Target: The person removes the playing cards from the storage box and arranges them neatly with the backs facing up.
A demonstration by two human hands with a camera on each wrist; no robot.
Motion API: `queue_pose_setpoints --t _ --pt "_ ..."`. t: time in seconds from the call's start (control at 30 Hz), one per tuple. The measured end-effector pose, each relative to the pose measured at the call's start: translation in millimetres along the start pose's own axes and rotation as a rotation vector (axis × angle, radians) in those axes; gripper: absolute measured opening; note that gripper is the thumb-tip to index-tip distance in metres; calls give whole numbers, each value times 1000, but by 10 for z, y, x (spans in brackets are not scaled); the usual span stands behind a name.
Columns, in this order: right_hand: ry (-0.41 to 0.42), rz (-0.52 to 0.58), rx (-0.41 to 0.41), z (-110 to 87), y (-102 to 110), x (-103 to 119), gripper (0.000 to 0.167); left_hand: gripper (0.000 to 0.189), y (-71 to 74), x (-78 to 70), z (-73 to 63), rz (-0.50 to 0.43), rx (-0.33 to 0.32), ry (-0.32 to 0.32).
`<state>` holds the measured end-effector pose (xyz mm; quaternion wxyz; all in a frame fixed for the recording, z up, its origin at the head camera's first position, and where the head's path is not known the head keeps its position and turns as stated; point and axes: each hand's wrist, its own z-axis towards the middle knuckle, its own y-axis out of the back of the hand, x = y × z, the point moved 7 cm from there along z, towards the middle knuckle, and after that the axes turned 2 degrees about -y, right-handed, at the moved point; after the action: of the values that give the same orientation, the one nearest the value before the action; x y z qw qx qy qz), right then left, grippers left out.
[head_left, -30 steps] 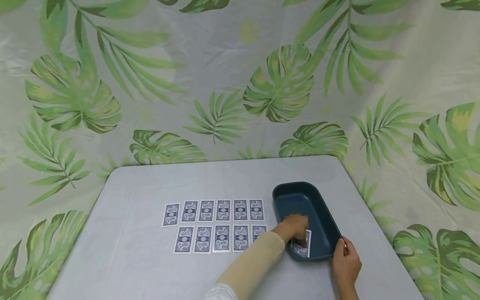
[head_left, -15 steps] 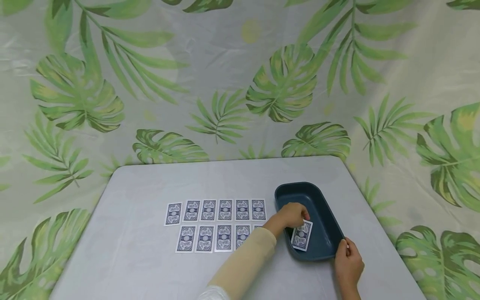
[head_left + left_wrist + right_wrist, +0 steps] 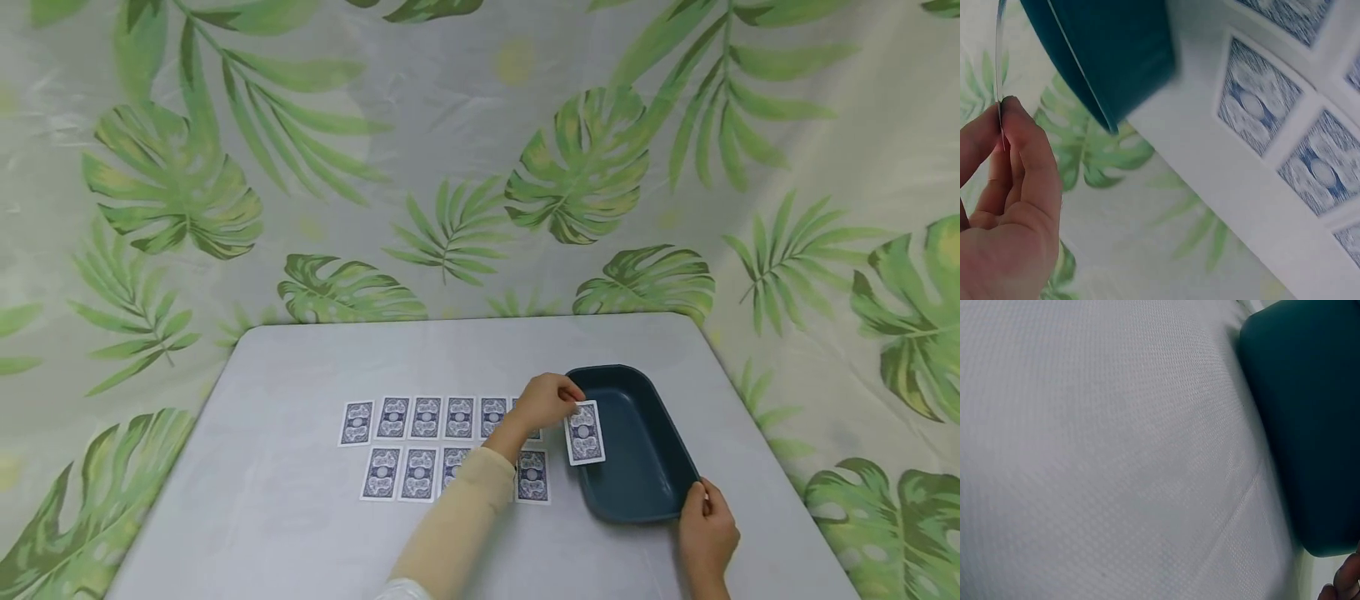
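My left hand (image 3: 546,402) pinches a playing card (image 3: 585,433) by its top edge, over the left rim of a dark teal tray (image 3: 637,450). The card's patterned blue back faces the head camera. In the left wrist view the card (image 3: 999,62) appears edge-on between thumb and fingers. My right hand (image 3: 707,532) grips the tray's near right corner, thumb on the rim. Only a few fingertips (image 3: 1347,578) of it show in the right wrist view. Inside the tray, the bare floor shows.
Two rows of face-down playing cards (image 3: 393,417) lie left of the tray on the white table (image 3: 300,367). My left forearm (image 3: 457,525) crosses the near row and hides part of it. A leaf-printed cloth (image 3: 450,167) hangs behind the table.
The left hand has lifted the card from the tray's near left part and carried it up and leftward to the rim. The right hand keeps its grip on the corner.
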<state>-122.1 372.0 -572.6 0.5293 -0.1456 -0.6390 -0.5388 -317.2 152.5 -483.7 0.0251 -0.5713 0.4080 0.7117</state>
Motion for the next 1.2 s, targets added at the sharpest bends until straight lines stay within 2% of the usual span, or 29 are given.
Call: queue_pose_setpoints --t 0.2,0.5,0.63,0.77,1.0,1.2 --pt "-7 -4 8 -12 -34 -6 36 13 337 209 -171 -60 -64 23" --pt "-20 -20 29 -2 5 24 36 10 825 677 -530 -131 -192 113" --pt "-23 -19 30 7 9 13 37 10 1040 925 -735 -177 -244 168" --pt "-38 -19 29 3 -4 -20 39 11 1270 1168 -968 -188 -328 206" --pt "-19 8 11 -9 -21 -36 38 17 1592 1603 -1408 -245 -441 330" --pt "-42 25 12 -15 -43 -52 39 18 1841 1850 -1701 -240 -511 399"
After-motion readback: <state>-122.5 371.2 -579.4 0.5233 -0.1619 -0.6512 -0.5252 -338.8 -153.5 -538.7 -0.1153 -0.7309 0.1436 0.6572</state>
